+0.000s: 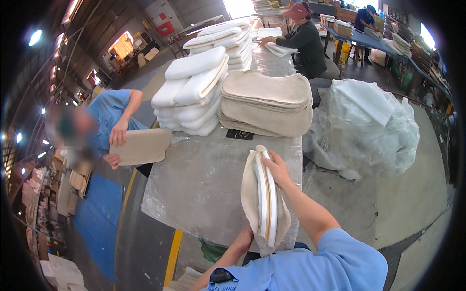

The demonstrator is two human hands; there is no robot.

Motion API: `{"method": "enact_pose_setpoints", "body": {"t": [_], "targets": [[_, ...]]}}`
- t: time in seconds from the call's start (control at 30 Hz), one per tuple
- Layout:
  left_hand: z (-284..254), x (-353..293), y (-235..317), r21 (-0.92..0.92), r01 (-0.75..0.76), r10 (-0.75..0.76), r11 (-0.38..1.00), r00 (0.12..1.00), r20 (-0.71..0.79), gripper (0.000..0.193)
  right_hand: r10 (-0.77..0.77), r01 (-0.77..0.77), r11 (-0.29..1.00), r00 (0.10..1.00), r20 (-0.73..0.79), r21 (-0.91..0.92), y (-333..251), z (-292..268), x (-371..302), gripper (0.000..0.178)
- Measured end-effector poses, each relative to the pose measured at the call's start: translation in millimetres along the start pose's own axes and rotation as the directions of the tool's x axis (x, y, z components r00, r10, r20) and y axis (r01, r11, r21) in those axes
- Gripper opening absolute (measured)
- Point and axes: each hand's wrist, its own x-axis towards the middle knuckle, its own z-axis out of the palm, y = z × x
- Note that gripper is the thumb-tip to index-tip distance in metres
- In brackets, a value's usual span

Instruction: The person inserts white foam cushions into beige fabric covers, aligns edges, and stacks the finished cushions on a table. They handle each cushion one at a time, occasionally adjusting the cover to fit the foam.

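A beige fabric cover (248, 186) stands on its long edge at the table's near side. Its open side faces up and shows white padding (273, 203) with a tan layer (265, 194) between. My right hand (275, 169) grips the cover's far end, its fingers closed around the fabric. At the near end, my left hand (247, 234) reaches behind the cover and holds it from the left; its fingers are hidden. Beyond lie a stack of beige covers (264, 104) and tall piles of folded white padding (194, 77).
The table (194, 194) is wrapped in clear plastic. At the left, a co-worker in a blue shirt (109, 111) holds a beige piece (141, 147). A big plastic-wrapped bundle (364, 131) is on the right. Another person (308, 43) handles white sheets at the far end.
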Motion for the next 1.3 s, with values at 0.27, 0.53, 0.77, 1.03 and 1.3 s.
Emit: {"method": "enact_pose_setpoints", "body": {"t": [0.27, 0.53, 0.77, 1.03, 1.3], "targets": [[77.5, 95.5, 136.6, -0.131, -0.519, 0.533, 0.845, 0.840, 0.106, 0.072, -0.018, 0.020, 0.995, 1.000, -0.017, 0.100, 0.4, -19.7, 8.1, 0.075], [89.3, 178.1, 188.8, 0.232, -0.489, 0.540, 0.841, 0.790, -0.290, 0.039, -0.187, 0.218, 0.884, 0.976, 0.115, -0.413, -37.7, -46.2, 44.3, 0.051], [97.6, 199.5, 196.4, 0.563, -0.514, 0.736, 0.648, 0.612, -0.289, 0.030, -0.369, 0.318, 0.867, 0.927, -0.066, -0.383, -17.1, -36.3, 61.7, 0.019], [110.1, 206.1, 181.7, 0.566, -0.596, 0.818, 0.570, 0.474, -0.325, 0.027, -0.471, 0.428, 0.878, 0.850, -0.236, -0.213, 3.6, -16.3, 47.4, 0.005], [96.5, 205.6, 199.7, 0.650, -0.634, 0.883, 0.419, 0.451, -0.129, 0.015, -0.540, 0.494, 0.835, 0.821, -0.186, -0.241, 0.8, -22.3, 53.4, 0.011]]}}
